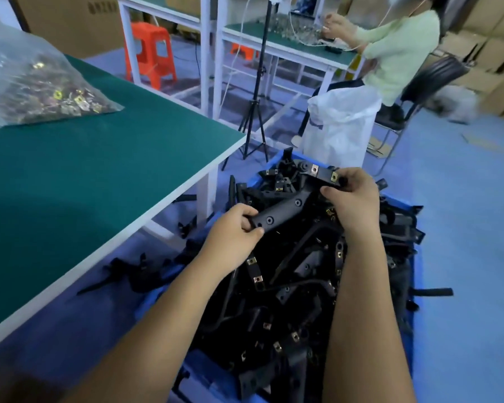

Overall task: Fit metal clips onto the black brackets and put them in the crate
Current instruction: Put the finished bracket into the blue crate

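I hold one long black bracket (291, 206) above the blue crate (416, 274). My left hand (237, 228) grips its near end. My right hand (351, 196) grips its far end, where two metal clips (314, 169) sit on the bar. The crate on the floor is heaped with several black brackets (288, 301), many carrying brass-coloured clips. A clear plastic bag of loose metal clips (38, 88) lies at the far left of the green table (99, 175).
More black brackets (134, 274) lie on the blue floor beside the crate, under the table edge. A white sack (341, 126), a tripod stand (256, 106) and an orange stool (150, 53) stand beyond. Another person (396, 50) works at a far bench.
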`<act>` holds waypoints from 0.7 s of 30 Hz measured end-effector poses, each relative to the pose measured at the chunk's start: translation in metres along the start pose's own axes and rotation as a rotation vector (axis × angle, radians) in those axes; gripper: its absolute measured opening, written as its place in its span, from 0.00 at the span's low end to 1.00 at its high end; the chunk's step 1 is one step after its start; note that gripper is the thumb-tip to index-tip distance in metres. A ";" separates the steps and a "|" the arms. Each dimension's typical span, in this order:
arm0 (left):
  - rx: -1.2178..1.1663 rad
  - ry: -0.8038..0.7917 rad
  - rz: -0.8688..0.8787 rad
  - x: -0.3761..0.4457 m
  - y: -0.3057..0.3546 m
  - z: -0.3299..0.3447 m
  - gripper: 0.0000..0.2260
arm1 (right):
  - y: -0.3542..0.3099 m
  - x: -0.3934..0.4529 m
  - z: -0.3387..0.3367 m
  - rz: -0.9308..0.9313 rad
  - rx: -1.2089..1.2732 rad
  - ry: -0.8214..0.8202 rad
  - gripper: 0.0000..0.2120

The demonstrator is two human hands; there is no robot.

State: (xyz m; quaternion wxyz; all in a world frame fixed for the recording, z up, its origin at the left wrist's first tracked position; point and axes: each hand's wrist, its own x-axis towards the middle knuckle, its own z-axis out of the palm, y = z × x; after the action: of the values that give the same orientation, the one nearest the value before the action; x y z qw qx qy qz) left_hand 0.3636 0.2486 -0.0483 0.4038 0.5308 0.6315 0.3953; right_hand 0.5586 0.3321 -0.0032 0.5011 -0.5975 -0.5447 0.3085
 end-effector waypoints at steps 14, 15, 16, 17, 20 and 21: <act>0.093 -0.148 -0.044 0.004 -0.008 -0.047 0.13 | -0.009 -0.019 0.045 0.070 -0.562 0.230 0.19; 0.065 -0.133 -0.043 0.003 -0.006 -0.053 0.10 | -0.014 -0.023 0.051 0.044 -0.557 0.242 0.18; 0.032 -0.118 -0.033 0.001 -0.002 -0.059 0.08 | -0.020 -0.027 0.058 0.011 -0.541 0.248 0.17; -0.014 -0.107 -0.018 0.000 0.003 -0.067 0.08 | -0.028 -0.031 0.069 -0.034 -0.520 0.239 0.16; -0.117 -0.116 0.053 -0.005 0.028 -0.090 0.10 | -0.057 -0.047 0.105 -0.198 -0.451 0.117 0.16; -0.124 -0.103 0.084 -0.008 0.036 -0.105 0.10 | -0.069 -0.054 0.121 -0.256 -0.429 0.051 0.15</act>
State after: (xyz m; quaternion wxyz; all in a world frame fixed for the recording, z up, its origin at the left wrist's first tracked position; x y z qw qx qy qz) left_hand 0.2799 0.2379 0.0235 0.4507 0.5505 0.5616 0.4224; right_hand 0.4131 0.3057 0.0143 0.4113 -0.6240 -0.6562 0.1045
